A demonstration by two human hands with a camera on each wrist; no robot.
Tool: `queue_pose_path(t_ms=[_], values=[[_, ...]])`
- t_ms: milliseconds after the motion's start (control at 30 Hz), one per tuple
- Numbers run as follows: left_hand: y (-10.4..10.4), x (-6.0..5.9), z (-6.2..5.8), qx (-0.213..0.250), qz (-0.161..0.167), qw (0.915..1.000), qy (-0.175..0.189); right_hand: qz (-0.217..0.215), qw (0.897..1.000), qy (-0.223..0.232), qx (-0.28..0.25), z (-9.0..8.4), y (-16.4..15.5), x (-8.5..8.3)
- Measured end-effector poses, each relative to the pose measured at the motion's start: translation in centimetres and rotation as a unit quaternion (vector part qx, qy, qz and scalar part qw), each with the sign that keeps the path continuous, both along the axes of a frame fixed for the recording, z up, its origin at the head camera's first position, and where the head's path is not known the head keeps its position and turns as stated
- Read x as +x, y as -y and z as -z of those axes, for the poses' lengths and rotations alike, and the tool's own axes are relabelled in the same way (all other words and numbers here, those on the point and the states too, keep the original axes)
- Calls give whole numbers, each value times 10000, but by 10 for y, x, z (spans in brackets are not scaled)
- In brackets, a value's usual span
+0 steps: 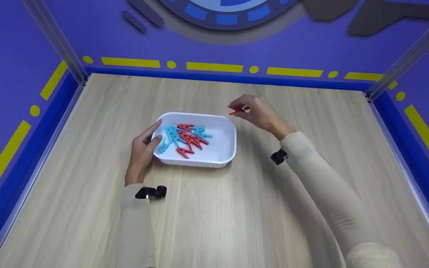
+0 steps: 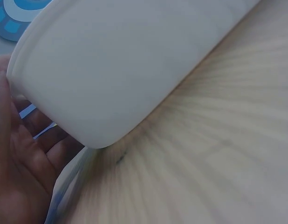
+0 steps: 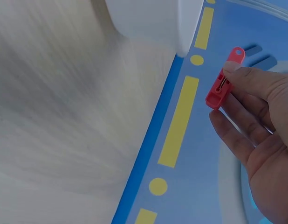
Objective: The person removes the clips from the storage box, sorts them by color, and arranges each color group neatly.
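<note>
The left hand (image 1: 142,150) rests against the near-left end of the white tray (image 1: 222,156) on the wooden table (image 1: 237,216), thumb on the rim and fingers nearly straight along its wall; inside lies a heap of red and blue pegs (image 1: 185,138). Just beyond the tray's far-right corner, the right hand (image 1: 257,111) hovers above the table, pinching one red peg (image 1: 235,109) between thumb and fingertips; its other fingers are loosely curled.
</note>
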State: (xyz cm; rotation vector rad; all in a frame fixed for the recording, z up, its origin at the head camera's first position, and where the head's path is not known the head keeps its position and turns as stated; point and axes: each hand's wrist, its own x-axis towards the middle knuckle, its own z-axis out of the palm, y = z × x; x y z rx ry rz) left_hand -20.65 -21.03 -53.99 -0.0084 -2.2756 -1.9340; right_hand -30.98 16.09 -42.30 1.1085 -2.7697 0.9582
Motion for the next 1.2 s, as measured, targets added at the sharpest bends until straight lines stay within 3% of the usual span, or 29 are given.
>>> queue_pose_path(t_ms=[233, 900, 1200], values=[[2, 1, 1, -128, 21, 9998, -141, 275, 9996, 34, -54, 10, -13, -8], [1, 2, -2, -217, -47, 9997, 82, 822, 9963, -53, 247, 34, -37, -19], [0, 0, -1, -64, -70, 9999, -102, 1113, 9926, 65, 486, 44, -40, -24]])
